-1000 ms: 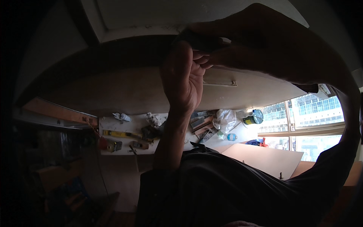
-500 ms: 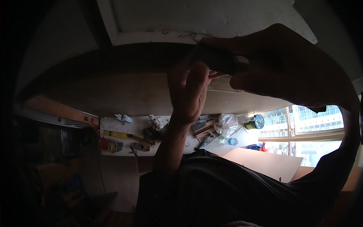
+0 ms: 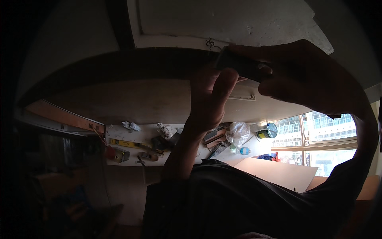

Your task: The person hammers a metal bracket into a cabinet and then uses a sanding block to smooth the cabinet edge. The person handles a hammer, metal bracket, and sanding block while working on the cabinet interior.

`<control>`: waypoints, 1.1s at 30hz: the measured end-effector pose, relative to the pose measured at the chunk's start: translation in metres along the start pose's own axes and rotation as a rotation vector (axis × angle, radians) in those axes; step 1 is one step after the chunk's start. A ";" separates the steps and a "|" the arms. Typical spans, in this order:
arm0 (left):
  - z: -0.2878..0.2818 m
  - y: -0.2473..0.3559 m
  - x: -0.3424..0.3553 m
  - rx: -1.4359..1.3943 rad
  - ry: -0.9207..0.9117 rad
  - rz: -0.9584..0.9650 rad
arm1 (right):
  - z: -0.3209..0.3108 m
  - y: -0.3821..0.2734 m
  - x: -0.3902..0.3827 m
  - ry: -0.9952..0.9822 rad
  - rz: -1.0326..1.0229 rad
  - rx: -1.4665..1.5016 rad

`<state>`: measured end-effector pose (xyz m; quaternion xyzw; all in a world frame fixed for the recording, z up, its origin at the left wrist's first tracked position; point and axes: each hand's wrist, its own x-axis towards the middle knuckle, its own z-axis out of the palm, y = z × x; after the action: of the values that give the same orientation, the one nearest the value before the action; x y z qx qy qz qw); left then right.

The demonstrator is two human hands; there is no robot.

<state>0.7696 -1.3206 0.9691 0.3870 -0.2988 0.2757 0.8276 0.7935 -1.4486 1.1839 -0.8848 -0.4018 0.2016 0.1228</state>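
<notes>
Up at the dark edge strip (image 3: 151, 59) above the cabinet panel, I hold a dark, flat rectangular block (image 3: 240, 65), its exact kind lost in shadow. My right hand (image 3: 294, 73) grips the block's right end, with the thumb below and fingers above. My left hand (image 3: 211, 97) reaches up from below, its thumb pressed to the block's left part and its other fingers mostly hidden behind. The block's left end overlaps the strip; whether it touches it I cannot tell. Behind my hands spreads a broad brownish panel (image 3: 131, 99).
Below is a cluttered white counter (image 3: 179, 159) with a yellow spirit level (image 3: 122, 142), small white bottles (image 3: 131, 126), a clear plastic bag (image 3: 238, 133), a blue-labelled bottle (image 3: 245, 151) and a large jug (image 3: 267, 130). A pale board (image 3: 278, 173) leans near the bright window (image 3: 330, 131).
Both my hands and the block have shifted to the right along the dark strip and slightly down. My grip looks the same.
</notes>
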 end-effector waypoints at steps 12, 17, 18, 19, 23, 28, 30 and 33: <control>0.002 -0.005 -0.007 0.019 0.117 -0.089 | -0.001 -0.018 -0.003 -0.035 0.089 -0.070; -0.007 -0.012 -0.014 -0.087 0.041 -0.029 | -0.007 -0.004 -0.007 -0.142 0.134 -0.012; -0.009 -0.015 -0.015 -0.096 0.004 0.001 | -0.009 -0.005 -0.007 -0.157 0.148 0.002; -0.012 -0.016 -0.015 -0.195 -0.014 0.000 | -0.007 -0.005 -0.005 -0.135 0.040 0.028; -0.012 -0.023 -0.013 -0.304 -0.032 0.073 | 0.001 -0.020 0.005 -0.001 -0.046 0.022; -0.006 -0.021 -0.010 -0.243 -0.023 0.082 | -0.003 -0.035 0.007 -0.079 -0.145 -0.009; -0.005 -0.020 -0.008 -0.325 -0.028 0.094 | -0.003 -0.034 0.008 -0.071 -0.085 -0.102; -0.005 -0.020 -0.004 -0.404 0.034 0.075 | 0.003 -0.024 0.014 0.030 -0.107 -0.172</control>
<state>0.7817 -1.3287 0.9545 0.1971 -0.3483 0.2473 0.8824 0.7849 -1.4223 1.1867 -0.8723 -0.4624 0.1462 0.0630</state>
